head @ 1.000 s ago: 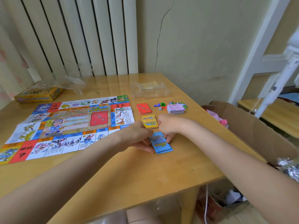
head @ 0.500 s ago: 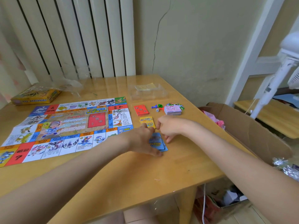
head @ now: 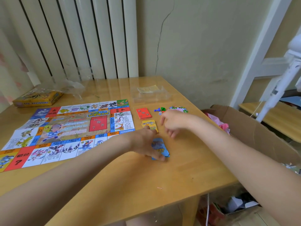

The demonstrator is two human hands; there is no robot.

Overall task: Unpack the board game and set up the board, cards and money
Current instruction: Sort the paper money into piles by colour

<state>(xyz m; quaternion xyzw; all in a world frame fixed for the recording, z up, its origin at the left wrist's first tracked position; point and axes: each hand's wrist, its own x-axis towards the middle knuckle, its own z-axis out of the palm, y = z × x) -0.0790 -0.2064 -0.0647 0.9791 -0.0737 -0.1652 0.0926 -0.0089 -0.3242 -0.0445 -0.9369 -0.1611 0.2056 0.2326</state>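
Fingers of the left hand (head: 146, 144) press flat on the blue card stack (head: 160, 148), whose long axis runs away from the person on the table (head: 114, 185) just right of the board (head: 68, 131). Right hand (head: 172, 123) hovers loosely curled, empty, beyond the stack and nearer the money (head: 179, 109).

Glossy pale wood desk (head: 114, 185) catching window glare, printed paper board (head: 65, 132) lying matt and creased, clear crinkled plastic wrap (head: 70, 87) shining, transparent plastic tray (head: 151, 95), brown corrugated cardboard box (head: 254, 128) looking rough, cracked matt plaster wall (head: 195, 46).
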